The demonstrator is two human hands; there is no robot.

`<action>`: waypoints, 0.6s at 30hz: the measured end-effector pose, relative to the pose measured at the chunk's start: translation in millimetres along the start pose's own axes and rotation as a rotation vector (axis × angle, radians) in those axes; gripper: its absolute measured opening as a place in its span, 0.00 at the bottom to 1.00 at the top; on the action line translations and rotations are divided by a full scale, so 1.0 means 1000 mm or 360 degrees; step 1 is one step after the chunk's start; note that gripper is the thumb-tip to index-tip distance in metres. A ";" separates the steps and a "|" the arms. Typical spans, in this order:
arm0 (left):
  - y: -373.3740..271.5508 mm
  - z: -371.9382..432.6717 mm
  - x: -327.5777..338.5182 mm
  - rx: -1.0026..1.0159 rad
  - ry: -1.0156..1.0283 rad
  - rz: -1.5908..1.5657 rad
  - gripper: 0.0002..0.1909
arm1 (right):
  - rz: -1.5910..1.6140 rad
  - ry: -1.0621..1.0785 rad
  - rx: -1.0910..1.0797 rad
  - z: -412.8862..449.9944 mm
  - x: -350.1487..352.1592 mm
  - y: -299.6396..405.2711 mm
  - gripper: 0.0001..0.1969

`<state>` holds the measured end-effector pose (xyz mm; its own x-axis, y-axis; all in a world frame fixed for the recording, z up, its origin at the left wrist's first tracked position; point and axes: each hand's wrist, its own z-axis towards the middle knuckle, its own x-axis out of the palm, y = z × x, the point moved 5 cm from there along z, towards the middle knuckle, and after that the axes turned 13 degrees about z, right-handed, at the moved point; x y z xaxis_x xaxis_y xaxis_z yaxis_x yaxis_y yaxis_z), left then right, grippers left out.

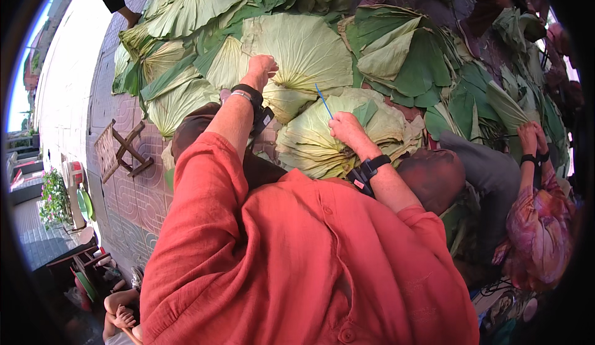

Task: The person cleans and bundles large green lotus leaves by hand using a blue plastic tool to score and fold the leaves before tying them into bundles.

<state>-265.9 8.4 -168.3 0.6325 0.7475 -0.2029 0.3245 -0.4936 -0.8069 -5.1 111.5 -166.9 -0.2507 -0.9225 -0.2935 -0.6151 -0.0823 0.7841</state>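
Note:
My right hand (pixel 347 129) is closed around one end of a thin blue strip (pixel 324 101), perhaps a tie or a slim tool handle. It is above a stack of pale, dried lotus leaves (pixel 309 147) between my knees, with a small green leaf piece (pixel 365 112) on top. Over a large, pale lotus leaf (pixel 307 49) farther out is my left hand (pixel 264 67), its fingers curled. Whether it pinches the leaf's edge cannot be seen. Both wrists wear black straps with small devices.
More lotus leaves (pixel 200 8) cover the paving around me, with folded green ones (pixel 402 52) to the right. A folding stool (pixel 123 149) stands on the tiles at left. Close on my right, a person's hands (pixel 532 138) hold a leaf; other people's legs show beyond.

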 end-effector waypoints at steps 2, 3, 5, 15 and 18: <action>0.058 0.016 -0.020 -0.0389 -0.0310 -0.0245 0.08 | 0.0078 -0.0011 -0.0105 0.003 0.007 0.002 0.10; 0.126 0.040 -0.086 -0.0603 -0.0567 -0.0440 0.07 | 0.0056 0.0133 -0.0190 0.002 0.036 0.030 0.10; 0.118 0.034 -0.013 -0.0744 -0.0046 -0.0046 0.06 | 0.0078 0.0007 0.0013 0.007 0.009 -0.003 0.12; 0.141 0.088 -0.019 -0.0418 -0.0328 0.0717 0.04 | 0.0249 0.0029 0.0125 0.032 0.033 0.005 0.10; 0.147 0.101 -0.016 -0.0336 -0.0389 0.1305 0.05 | 0.0264 0.0030 0.0135 0.043 0.036 -0.001 0.09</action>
<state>-299.1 -31.0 -339.6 0.5630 0.1839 -0.8058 -0.0273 -0.9703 -0.2405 -45.5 94.3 -202.3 -0.3406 -0.9277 -0.1532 -0.6276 0.1030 0.7717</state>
